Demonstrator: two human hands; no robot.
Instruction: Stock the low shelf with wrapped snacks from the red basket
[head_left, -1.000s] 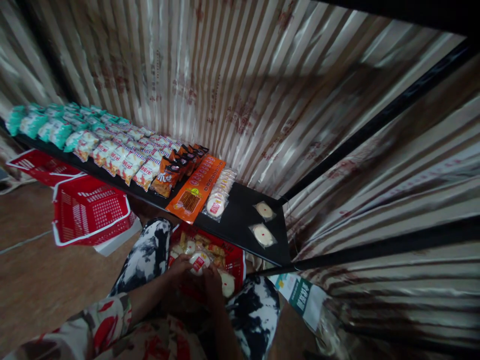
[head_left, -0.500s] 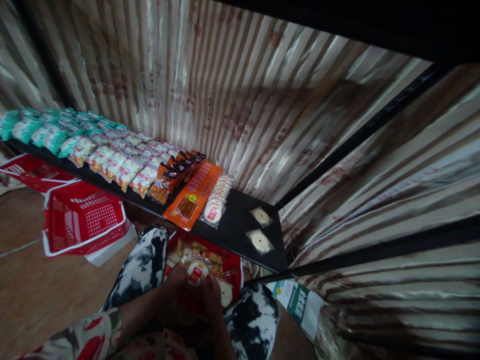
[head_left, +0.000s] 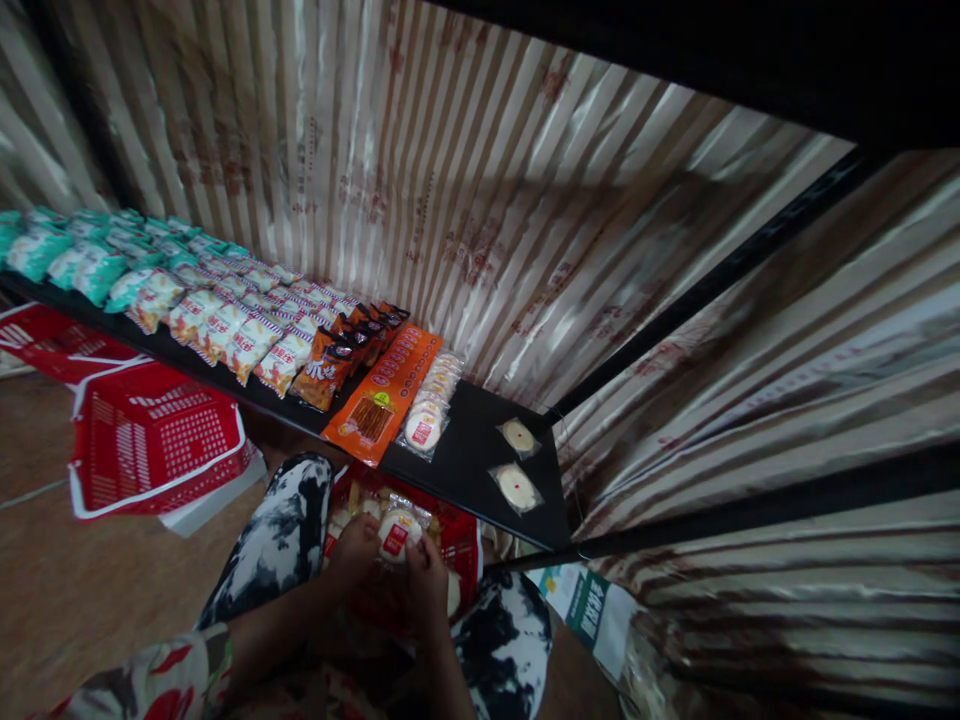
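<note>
We pinch a wrapped cracker (head_left: 396, 536) between left hand (head_left: 357, 550) and right hand (head_left: 427, 582) above the red basket (head_left: 468, 543), more snacks (head_left: 366, 506) there unshelved, while a cracker row (head_left: 430, 408) lies laid out on the shelf (head_left: 466, 452) at our twelve o'clock, two loose crackers (head_left: 517, 487) at two.

Dim light, pale sheen on backdrop (head_left: 337, 150)

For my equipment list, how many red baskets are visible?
3: the far-left basket, partly hidden by the shelf; the middle basket just right of it; the near basket between the person's legs. Others may be hidden.
</note>
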